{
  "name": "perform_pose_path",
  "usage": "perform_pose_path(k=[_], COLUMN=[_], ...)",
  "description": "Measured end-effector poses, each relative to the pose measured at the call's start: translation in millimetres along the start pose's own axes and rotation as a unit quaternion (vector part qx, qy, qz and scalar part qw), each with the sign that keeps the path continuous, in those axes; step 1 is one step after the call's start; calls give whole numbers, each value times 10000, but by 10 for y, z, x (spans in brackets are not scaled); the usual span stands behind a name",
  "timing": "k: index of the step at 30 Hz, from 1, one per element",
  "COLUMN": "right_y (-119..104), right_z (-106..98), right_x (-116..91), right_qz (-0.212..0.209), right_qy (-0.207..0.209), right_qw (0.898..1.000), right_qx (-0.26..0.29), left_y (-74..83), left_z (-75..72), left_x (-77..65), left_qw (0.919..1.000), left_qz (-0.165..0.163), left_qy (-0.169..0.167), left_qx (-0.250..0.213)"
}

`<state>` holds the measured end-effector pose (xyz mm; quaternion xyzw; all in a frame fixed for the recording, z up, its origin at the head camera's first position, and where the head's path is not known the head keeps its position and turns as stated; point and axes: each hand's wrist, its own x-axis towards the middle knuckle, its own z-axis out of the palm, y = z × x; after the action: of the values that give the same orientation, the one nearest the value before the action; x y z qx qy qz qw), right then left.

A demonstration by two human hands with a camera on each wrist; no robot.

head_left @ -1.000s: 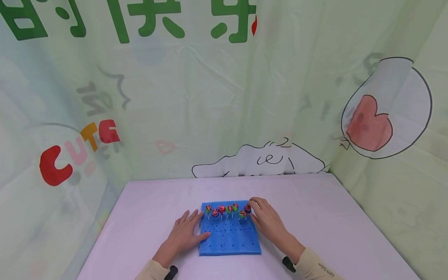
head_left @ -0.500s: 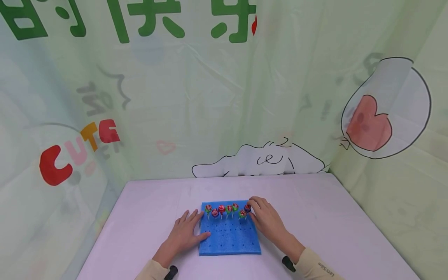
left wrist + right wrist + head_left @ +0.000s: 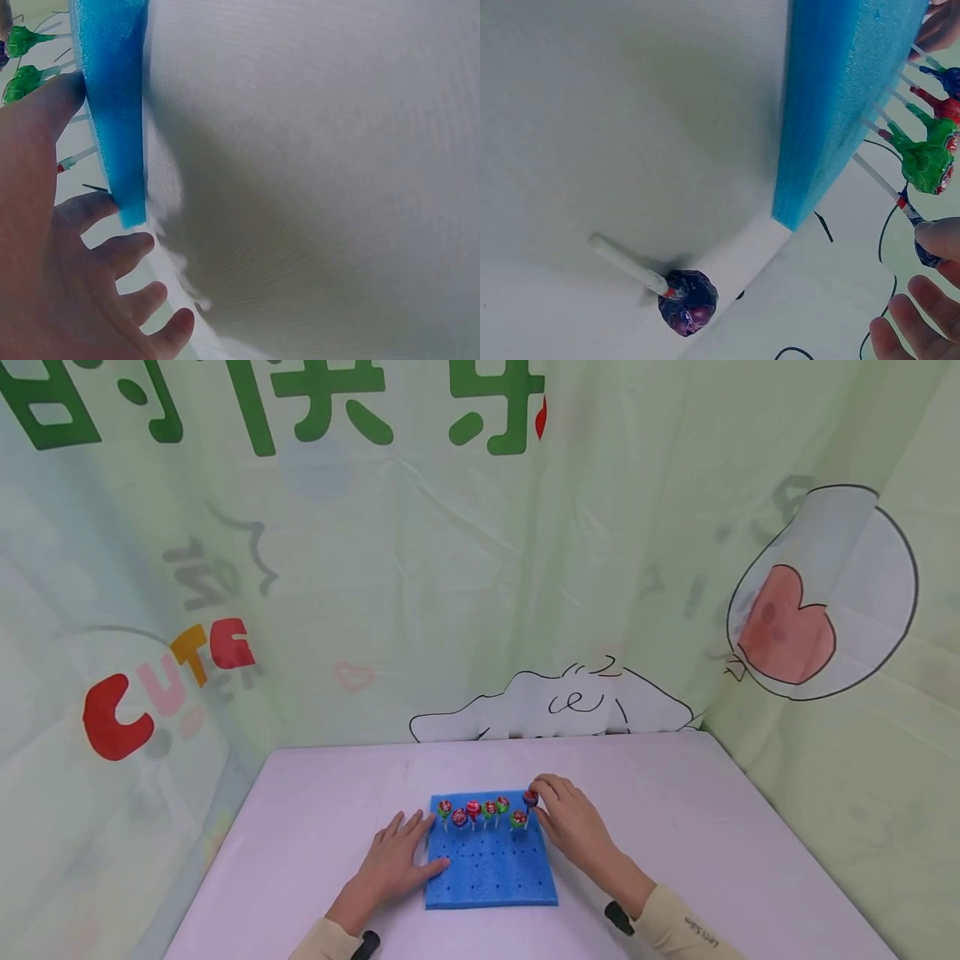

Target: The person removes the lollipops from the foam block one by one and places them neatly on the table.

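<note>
A blue foam board point(image 3: 491, 881) with rows of small holes lies on the table. Several wrapped lollipops point(image 3: 474, 810) in green, red and dark wrappers stand along its far side. My left hand point(image 3: 393, 858) lies spread at the board's left edge, its thumb over the top. At the far right corner my right hand point(image 3: 577, 827) pinches a dark-wrapped lollipop point(image 3: 531, 798) by its head. That lollipop's white stick point(image 3: 876, 176) points down at the board; whether its tip is inside the foam I cannot tell. A green lollipop point(image 3: 518, 818) stands just left of it.
Another dark-wrapped lollipop point(image 3: 688, 304) lies on its side on the table, off the board, in the right wrist view. The pale table point(image 3: 337, 793) is backed by a printed curtain point(image 3: 465, 568). Dark wrist straps point(image 3: 618, 918) show at the sleeves.
My right hand has risen slightly, and the dark lollipop in its grip now sits higher above the board. The left hand stays in place.
</note>
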<state>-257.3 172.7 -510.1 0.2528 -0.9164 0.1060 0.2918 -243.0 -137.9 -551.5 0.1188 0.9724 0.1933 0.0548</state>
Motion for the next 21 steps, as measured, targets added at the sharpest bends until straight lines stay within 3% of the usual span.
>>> perform_pose_path(k=[14,21], right_y=[14,46], right_z=[-235,-332], right_x=[117,159], right_qz=[299,1003], right_qy=[-267,-1049], right_qw=[9991,9852], right_qx=[106,912], left_y=[-7,-17], left_z=[12,24], left_x=[-4,2], left_qw=[10000,10000], left_qz=[14,55], left_qy=[7,42], left_qx=[-55,-6])
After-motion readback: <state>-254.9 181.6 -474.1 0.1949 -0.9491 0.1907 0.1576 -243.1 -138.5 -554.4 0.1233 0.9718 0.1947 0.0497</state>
